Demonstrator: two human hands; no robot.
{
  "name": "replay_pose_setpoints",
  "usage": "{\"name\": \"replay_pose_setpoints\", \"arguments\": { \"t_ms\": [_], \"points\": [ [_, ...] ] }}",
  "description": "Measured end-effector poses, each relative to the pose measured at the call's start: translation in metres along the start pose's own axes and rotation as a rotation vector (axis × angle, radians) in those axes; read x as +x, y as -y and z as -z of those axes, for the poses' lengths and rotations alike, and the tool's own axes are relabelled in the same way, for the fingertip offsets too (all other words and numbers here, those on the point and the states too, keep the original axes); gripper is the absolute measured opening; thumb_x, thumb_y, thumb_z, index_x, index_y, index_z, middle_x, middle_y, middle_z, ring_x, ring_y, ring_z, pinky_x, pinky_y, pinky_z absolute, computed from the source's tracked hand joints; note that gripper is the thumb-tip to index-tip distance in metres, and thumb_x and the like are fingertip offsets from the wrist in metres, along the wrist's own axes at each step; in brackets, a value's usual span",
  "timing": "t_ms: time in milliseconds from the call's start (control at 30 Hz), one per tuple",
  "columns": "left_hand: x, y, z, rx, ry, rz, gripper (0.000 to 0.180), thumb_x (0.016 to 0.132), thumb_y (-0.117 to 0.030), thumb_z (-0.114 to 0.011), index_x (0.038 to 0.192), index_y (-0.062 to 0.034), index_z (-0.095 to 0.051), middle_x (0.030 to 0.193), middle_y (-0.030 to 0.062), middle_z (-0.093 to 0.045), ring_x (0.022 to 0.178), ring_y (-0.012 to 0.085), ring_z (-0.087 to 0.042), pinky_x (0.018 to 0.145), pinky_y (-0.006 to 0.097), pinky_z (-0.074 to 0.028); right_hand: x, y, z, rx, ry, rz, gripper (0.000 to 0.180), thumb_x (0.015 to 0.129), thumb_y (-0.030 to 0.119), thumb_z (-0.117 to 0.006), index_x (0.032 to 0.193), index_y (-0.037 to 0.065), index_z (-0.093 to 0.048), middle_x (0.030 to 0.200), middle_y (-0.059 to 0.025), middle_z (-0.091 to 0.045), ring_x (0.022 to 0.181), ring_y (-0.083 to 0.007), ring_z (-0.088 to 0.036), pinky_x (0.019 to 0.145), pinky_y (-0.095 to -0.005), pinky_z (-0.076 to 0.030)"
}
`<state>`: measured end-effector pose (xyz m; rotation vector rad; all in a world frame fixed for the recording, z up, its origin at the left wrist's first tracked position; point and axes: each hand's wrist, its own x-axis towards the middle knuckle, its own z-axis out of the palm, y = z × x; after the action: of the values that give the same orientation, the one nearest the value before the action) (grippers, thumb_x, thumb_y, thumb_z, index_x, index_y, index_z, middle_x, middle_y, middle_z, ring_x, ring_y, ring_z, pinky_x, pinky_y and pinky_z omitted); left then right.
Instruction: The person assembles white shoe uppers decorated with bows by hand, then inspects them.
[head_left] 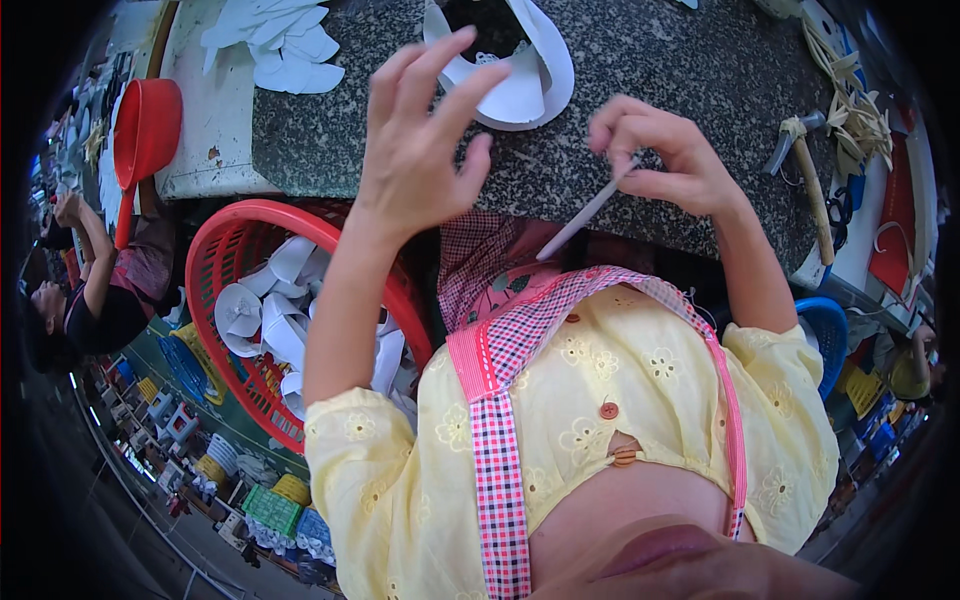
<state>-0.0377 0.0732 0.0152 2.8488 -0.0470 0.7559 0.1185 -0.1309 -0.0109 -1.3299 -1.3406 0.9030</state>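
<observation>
My left hand [415,145] is raised over the edge of the speckled dark stone worktop [330,150], its fingers spread and holding nothing. Just beyond its fingertips lies a white curved piece [555,70], bent into a loop like a shoe upper, with a dark inside. My right hand [665,160] pinches a thin, flat grey-white stick [585,213] between thumb and fingers. The stick slants down toward my apron, clear of the white piece. What kind of tool it is I cannot make out.
Flat white cut pieces [275,40] lie at the far left. A red plastic scoop [148,130] and a red basket [215,225] of white curved pieces are on my left. To the right are a wooden-handled hammer [815,195], beige strips [860,120] and a blue basket [825,335].
</observation>
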Motion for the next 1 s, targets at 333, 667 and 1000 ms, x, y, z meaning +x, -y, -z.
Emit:
{"name": "replay_pose_setpoints", "arguments": {
  "t_ms": [333, 667, 1000],
  "points": [
    [0.019, 0.019, -0.056, -0.444, 0.025, 0.405, 0.014, 0.082, -0.019, -0.061, 0.080, -0.0051, -0.063, 0.067, 0.0066, -0.063, 0.060, 0.0140, -0.061, 0.056, 0.027, -0.047, 0.013, -0.008, -0.030, -0.470, -0.002, -0.015, 0.022, 0.071, 0.008, -0.054, 0.091, 0.000, -0.051, 0.104, -0.0122, -0.054, 0.099, -0.0289, -0.051, 0.085, -0.0368, -0.042],
    [0.028, 0.021, -0.053, -0.758, -0.027, 0.649, 0.022, 0.081, -0.022, -0.061, 0.074, -0.0018, -0.061, 0.060, 0.0028, -0.058, 0.054, 0.0076, -0.051, 0.051, 0.024, -0.040, 0.025, -0.012, -0.029, -0.563, -0.004, -0.018, 0.023, 0.067, 0.008, -0.055, 0.088, 0.000, -0.052, 0.098, -0.0115, -0.053, 0.093, -0.0276, -0.051, 0.081, -0.0350, -0.043],
    [0.037, 0.024, -0.045, -0.425, 0.237, 0.249, 0.013, 0.078, -0.009, -0.058, 0.088, -0.0044, -0.064, 0.076, 0.0079, -0.064, 0.066, 0.0119, -0.060, 0.062, 0.025, -0.046, 0.031, -0.024, -0.036, -0.596, -0.107, 0.054, 0.025, 0.068, 0.009, -0.052, 0.091, -0.002, -0.051, 0.106, -0.0147, -0.053, 0.099, -0.0306, -0.051, 0.085, -0.0382, -0.042]
  ]
}}
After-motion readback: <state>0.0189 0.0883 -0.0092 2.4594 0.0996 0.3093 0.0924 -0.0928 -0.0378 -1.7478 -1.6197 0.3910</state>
